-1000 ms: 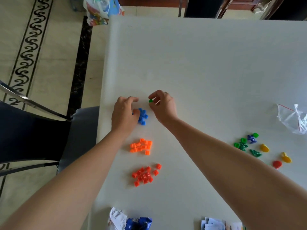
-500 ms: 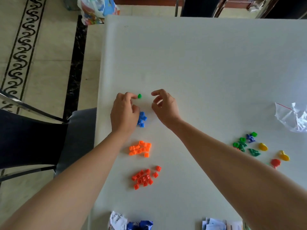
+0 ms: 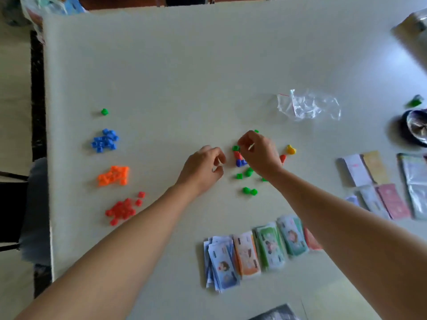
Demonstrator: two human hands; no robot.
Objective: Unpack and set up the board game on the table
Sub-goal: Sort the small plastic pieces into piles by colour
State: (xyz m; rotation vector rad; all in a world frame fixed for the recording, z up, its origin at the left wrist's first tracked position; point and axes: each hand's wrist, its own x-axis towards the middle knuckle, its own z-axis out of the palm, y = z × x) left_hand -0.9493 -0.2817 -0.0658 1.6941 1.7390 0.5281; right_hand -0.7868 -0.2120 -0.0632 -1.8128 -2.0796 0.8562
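Colour sorting explains the layout. Along the nine-o'clock side of the worktop (image 3: 208,65) lie three tidy groups, kept apart so each colour can be dealt out at once: blue pile (image 3: 105,140), orange pile (image 3: 113,175) and red pile (image 3: 123,210). A lone green piece (image 3: 104,111) sits at twelve o'clock of the blue pile, probably the start of a fourth group. The unsorted heap (image 3: 240,161) lies mid-worktop, with more greens loose at its six o'clock and a yellow pawn (image 3: 291,150) at its three o'clock.

The right hand (image 3: 258,155) hovers over the heap, fingers curled and tips drawn together beside one of the greens at the heap's eleven o'clock. Blur hides whether it actually pinches one, so I cannot tell. The left hand (image 3: 203,168) waits at the heap's nine o'clock, loosely curled with nothing seen in it. I judge it is placed to take a picked piece across to the green spot.

The bag (image 3: 307,105), which looks empty, lies at one o'clock of the heap, out of the way. Notes (image 3: 254,252) are fanned by colour at six o'clock, nearest the person. Cards (image 3: 374,181) are stacked at four o'clock, so only the small pieces seem left to sort.
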